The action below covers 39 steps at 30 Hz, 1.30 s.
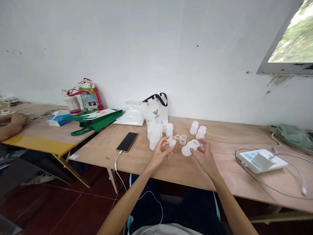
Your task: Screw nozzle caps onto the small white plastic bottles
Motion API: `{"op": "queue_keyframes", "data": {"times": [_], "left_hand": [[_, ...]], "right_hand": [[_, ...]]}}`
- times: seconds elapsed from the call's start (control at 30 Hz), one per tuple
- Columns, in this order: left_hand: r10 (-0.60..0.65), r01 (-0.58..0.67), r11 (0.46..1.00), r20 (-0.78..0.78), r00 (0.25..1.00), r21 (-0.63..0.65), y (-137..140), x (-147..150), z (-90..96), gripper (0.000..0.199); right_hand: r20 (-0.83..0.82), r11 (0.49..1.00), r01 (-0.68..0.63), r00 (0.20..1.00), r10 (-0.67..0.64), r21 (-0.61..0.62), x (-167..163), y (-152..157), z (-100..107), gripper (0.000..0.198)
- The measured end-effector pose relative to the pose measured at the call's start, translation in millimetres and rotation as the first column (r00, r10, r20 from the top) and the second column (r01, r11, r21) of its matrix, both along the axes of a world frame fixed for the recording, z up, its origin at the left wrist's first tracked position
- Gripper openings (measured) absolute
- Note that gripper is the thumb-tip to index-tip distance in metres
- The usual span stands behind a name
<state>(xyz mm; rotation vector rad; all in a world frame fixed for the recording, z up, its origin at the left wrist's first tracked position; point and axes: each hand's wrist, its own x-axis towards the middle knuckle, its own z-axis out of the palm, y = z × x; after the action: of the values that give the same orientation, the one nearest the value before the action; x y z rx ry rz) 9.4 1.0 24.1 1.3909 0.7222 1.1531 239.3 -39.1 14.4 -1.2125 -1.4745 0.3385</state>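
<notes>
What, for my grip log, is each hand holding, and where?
Left hand: clear piece, seemingly by its edge. Right hand: whitish container, near its open end.

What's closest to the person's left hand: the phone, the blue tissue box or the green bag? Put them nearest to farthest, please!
1. Phone: just left of the left hand.
2. Green bag: farther left, beyond the phone.
3. Blue tissue box: left of the bag.

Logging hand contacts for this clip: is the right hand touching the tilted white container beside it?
Touching. The head view shows the right hand with its thumb against the side of the white container, no gap between them.
</notes>
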Motion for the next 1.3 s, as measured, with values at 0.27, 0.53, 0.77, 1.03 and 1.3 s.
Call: {"op": "queue_keyframes", "data": {"times": [0.27, 0.53, 0.77, 1.03, 1.3], "left_hand": [[-0.103, 0.107, 0.994, -0.101, 0.99, 0.034, -20, -8, 32.2, 0.061], [-0.097, 0.101, 0.995, -0.184, 0.978, 0.013, -33, -12, 43.9, 0.046], [-0.075, 0.073, 0.997, -0.19, 0.979, -0.018, -38, -10, 44.2, 0.046], [-0.179, 0.166, 0.982, -0.173, 0.968, -0.091, -43, -10, 48.1, 0.047], [-0.008, 0.016, 1.0, -0.316, 0.949, 0.025, -40, -9, 43.8, 0.057]], "right_hand": [[0.411, 0.987, -0.1, 0.911, 0.038, 0.129, -21, -26, 25, 0.029], [0.512, 0.941, -0.194, 0.859, 0.027, 0.277, -32, -38, 30, 0.031], [0.614, 0.935, -0.21, 0.789, -0.011, 0.287, -31, -38, 25, 0.034], [0.623, 0.891, -0.255, 0.781, -0.038, 0.375, -26, -44, 28, 0.01], [0.684, 0.805, -0.307, 0.712, -0.159, 0.507, -32, -41, 14, 0.021]]}}
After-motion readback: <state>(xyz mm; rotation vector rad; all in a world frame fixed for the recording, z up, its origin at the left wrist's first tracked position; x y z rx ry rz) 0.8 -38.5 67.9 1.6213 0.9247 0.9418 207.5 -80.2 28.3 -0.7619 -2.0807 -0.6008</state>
